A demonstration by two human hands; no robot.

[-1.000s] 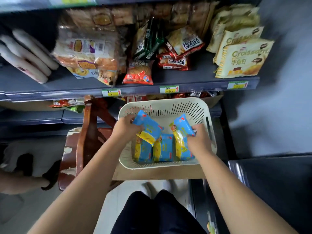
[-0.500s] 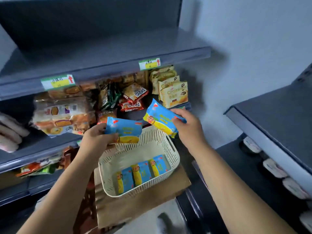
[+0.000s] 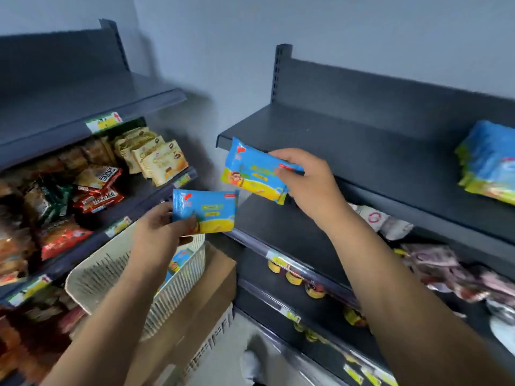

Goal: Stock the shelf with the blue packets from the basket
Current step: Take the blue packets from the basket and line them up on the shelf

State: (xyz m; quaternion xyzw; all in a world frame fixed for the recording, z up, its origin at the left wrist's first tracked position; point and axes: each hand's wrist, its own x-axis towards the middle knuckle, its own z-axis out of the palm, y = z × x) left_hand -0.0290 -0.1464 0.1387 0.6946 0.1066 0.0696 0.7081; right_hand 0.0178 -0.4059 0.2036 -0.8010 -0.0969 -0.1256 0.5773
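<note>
My left hand point(image 3: 158, 232) grips a blue and yellow packet point(image 3: 206, 210) above the cream slotted basket point(image 3: 117, 268). My right hand point(image 3: 309, 182) pinches a second blue packet point(image 3: 253, 171) by its right end, level with the front edge of the dark grey shelf point(image 3: 362, 151) on the right. A stack of the same blue packets point(image 3: 490, 165) lies on that shelf at the far right. Another blue packet point(image 3: 178, 263) shows inside the basket, partly hidden by my left arm.
The basket sits on a cardboard box point(image 3: 206, 291). The left shelving point(image 3: 83, 190) holds croissant bags and red and green snack packs. Below the right shelf are small jars point(image 3: 292, 277) and pinkish packs point(image 3: 446, 271). A grey wall stands behind.
Both hands lifted a packet each out of the basket and swung right with my view, from the snack shelves toward the dark shelf on the right.
</note>
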